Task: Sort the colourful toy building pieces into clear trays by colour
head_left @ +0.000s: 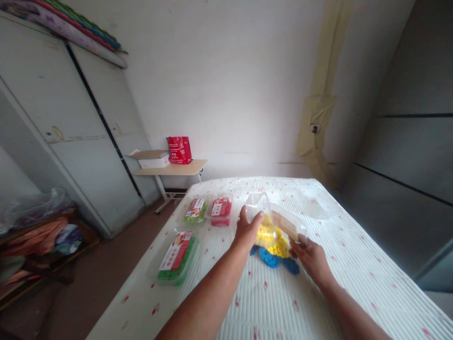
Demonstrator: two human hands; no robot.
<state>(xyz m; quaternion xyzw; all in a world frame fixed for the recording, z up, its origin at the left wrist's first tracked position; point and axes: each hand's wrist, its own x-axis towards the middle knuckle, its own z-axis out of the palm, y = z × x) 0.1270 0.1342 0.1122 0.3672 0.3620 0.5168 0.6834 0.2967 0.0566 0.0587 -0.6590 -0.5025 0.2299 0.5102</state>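
My left hand [248,227] is wrapped round a clear plastic container [257,203], which is tipped over above the table. Yellow pieces [279,245] show inside its lower end and in a heap beneath it. The clear lid [287,224], with a label on it, stands open on the container's right; my right hand [312,256] grips its near end. Just in front of the yellow heap, several flat blue pieces [271,258] lie on the ribbed white cover [272,307]. Part of the heap is hidden behind the container and my fingers.
Three closed, labelled boxes stand to the left: dark green [179,259], light green [194,211] and red [221,211]. A clear plastic tray or lid [320,203] lies at the far right. Beyond is a side table [187,168] with a red bag [179,150].
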